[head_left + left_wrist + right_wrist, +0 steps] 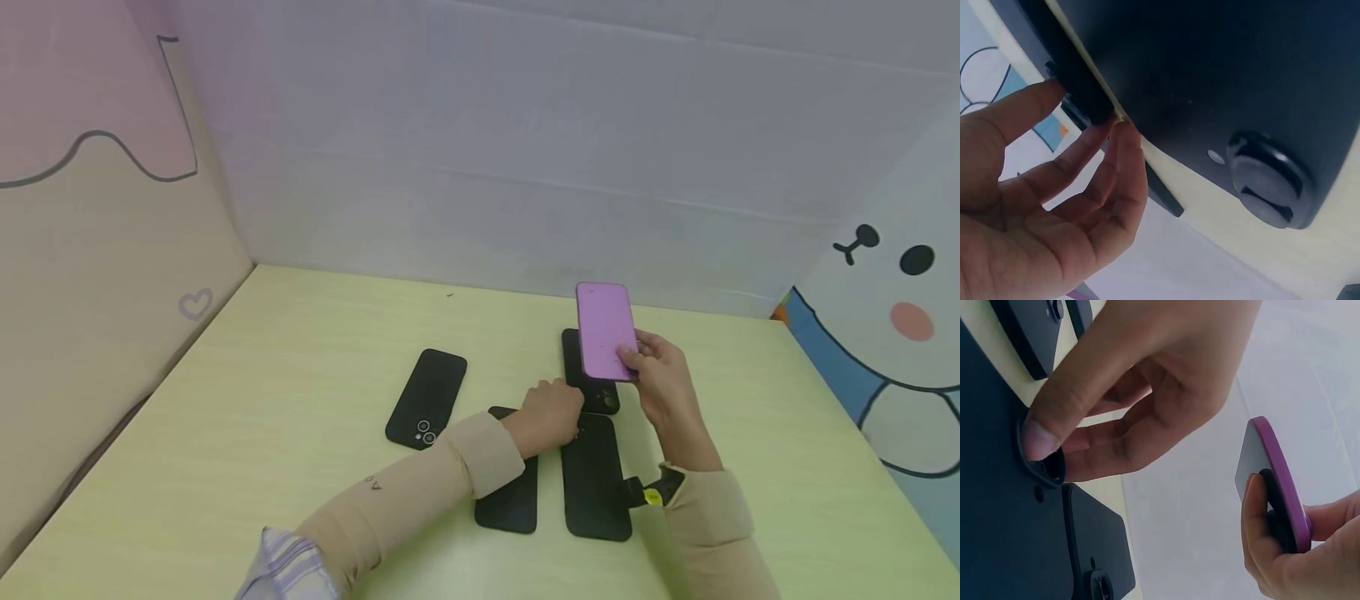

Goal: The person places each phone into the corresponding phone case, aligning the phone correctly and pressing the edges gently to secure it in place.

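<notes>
The left hand rests with loosely curled fingers on the top edge of the nearest black phone, fingertips touching its rim by the camera bump; it grips nothing. The right hand pinches the lower end of a pink phone, thumb on the face and fingers behind, holding it upright above the table.

The surface is a pale yellow-green table, walled by a beige and pink panel at left, a plain lilac panel at the back and a cartoon-face panel at right.

Four black phones lie flat: two side by side nearest the person, the left one partly under the left sleeve; one set apart to the left, tilted; one farther back, half hidden behind the pink phone. One pink phone, in the air.

Bare table stretches wide on the left and right, and behind the phones to the back wall
</notes>
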